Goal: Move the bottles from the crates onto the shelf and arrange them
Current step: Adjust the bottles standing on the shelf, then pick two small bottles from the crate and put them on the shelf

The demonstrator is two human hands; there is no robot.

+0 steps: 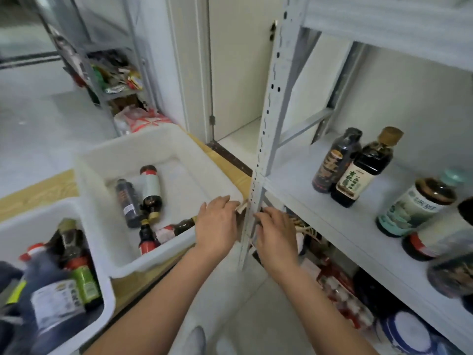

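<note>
Both bare forearms reach forward and up from the bottom of the view, roughly parallel, wrists straight. The left hand (217, 224) lies palm down, back toward the camera, fingers extended and close together, the tips pinching something small and pale. The right hand (277, 233) sits just beside it, also palm down, fingers curled forward at the tips.

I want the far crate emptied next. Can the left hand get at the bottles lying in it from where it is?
Probably yes. The left hand is at the open crate's near rim, the bottles lie uncovered just beyond, and nothing is in between.
</note>
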